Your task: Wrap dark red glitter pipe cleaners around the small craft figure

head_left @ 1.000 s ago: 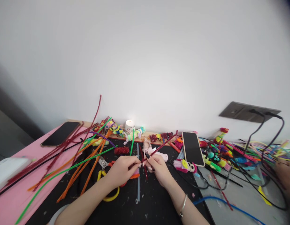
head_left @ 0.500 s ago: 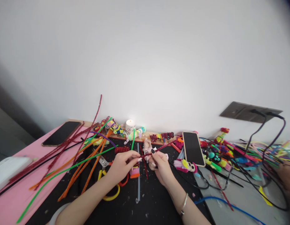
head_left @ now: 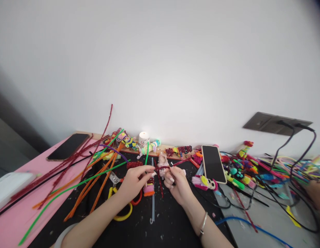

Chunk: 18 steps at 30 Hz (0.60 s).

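How the dark red glittery pipe cleaner (head_left: 167,167) is gripped stays unclear — fingertips of the left hand (head_left: 135,183) and right hand (head_left: 177,186) cover the meeting point. The small pink-and-orange fuzzy piece (head_left: 149,189) is half hidden behind the left hand. Another person's hand (head_left: 317,197) — blurred — is cut by the right edge.

The person has 2 bare arms with no sleeves. The left hand (head_left: 134,182) has light nails. The right hand (head_left: 177,184) has some dark nails. A thin silver bracelet (head_left: 202,225) goes around the right wrist.
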Tool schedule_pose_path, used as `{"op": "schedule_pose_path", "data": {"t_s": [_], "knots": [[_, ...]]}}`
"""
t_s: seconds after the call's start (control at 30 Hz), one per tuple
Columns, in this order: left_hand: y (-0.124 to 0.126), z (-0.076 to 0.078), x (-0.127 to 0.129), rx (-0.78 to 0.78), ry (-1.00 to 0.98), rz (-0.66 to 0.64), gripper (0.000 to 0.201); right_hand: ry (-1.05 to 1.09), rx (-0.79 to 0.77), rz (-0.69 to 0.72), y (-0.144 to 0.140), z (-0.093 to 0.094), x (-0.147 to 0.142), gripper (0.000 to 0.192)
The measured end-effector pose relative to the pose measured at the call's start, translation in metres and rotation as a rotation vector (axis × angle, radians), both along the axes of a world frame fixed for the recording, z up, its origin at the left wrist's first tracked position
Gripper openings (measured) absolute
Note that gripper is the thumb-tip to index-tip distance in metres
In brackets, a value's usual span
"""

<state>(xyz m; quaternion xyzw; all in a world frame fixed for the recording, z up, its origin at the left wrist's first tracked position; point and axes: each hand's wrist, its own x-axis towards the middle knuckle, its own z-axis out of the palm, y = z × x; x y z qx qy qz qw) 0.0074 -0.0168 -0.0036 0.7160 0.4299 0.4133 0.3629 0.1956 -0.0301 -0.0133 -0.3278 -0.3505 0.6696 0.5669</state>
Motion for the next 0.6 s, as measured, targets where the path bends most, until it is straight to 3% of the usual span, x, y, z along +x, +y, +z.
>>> {"op": "schedule_pose_path", "data": {"t_s": [0.27,0.6], "knots": [[0.0,0.0004,-0.0006,0.122,0.032,-0.006,0.022,0.032,-0.034,0.054,-0.0026,0.0007,-0.001,0.036],[0.004,-0.0065,-0.0054,0.466,0.1,-0.03,0.026,0.044,-0.058,0.076,-0.0022,-0.0005,-0.001,0.038]]}}
